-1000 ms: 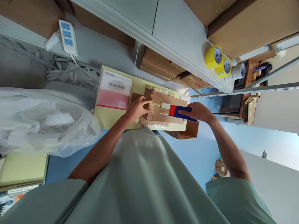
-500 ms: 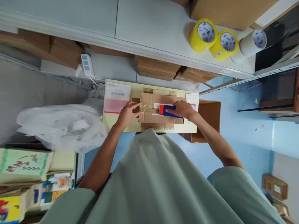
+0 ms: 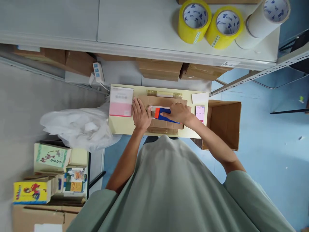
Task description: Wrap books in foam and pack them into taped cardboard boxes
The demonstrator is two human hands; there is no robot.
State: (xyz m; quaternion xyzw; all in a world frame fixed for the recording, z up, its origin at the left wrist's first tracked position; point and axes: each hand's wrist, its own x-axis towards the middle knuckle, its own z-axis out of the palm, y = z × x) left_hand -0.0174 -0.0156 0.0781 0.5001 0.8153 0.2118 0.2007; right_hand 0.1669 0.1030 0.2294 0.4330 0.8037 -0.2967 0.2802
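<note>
A brown cardboard box lies on the pale yellow table in front of me, with clear tape strips at its far and near sides. My left hand rests flat on the box's left end, fingers stretched out. My right hand is closed around a blue tape dispenser with an orange-red front end, held low over the middle of the box. A white label strip shows partly behind the dispenser. The underside of the dispenser is hidden.
A pink-and-white booklet lies left on the table, a phone right. An open carton stands right of the table. Yellow tape rolls sit on the shelf above. Left are a white plastic bag and boxed books.
My left hand has come down flat onto the box's left end from beside it. The right hand and dispenser have moved slightly left along the box. The camera view has shifted.
</note>
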